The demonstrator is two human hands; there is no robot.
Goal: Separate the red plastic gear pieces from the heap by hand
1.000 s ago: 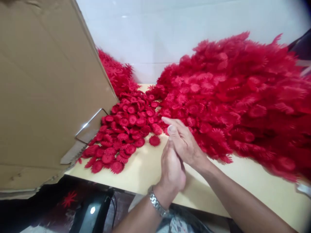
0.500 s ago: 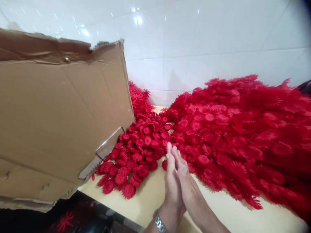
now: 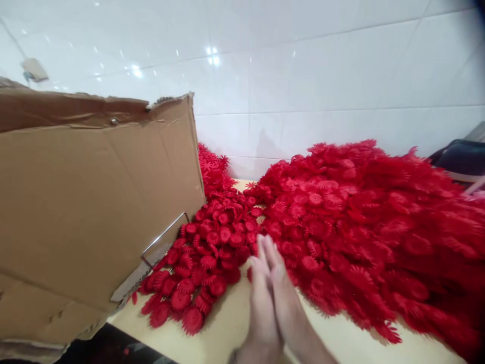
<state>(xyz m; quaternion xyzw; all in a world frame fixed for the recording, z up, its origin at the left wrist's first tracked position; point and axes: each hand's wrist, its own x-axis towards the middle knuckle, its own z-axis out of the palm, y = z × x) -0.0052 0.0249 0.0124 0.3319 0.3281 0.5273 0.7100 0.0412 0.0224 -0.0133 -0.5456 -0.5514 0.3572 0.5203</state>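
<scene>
My left hand and my right hand are pressed palm to palm over the table, fingers stretched out and pointing away from me. Nothing shows between the palms, though the space inside is hidden. Just beyond the fingertips lie red artificial flower pieces with fringed edges. To the left is a smaller pile of round, coiled red pieces. A large heap of fringed red pieces spreads to the right, close beside my right hand.
An upright cardboard sheet with torn edges stands on the left, a bent metal wire at its lower corner. White wall tiles rise behind the table. A dark object sits at the far right.
The view has tilted up and shifted slightly, so the scene sits lower and the dark object at right shows more. My hands stay pressed together, the watch now mostly out of view.
</scene>
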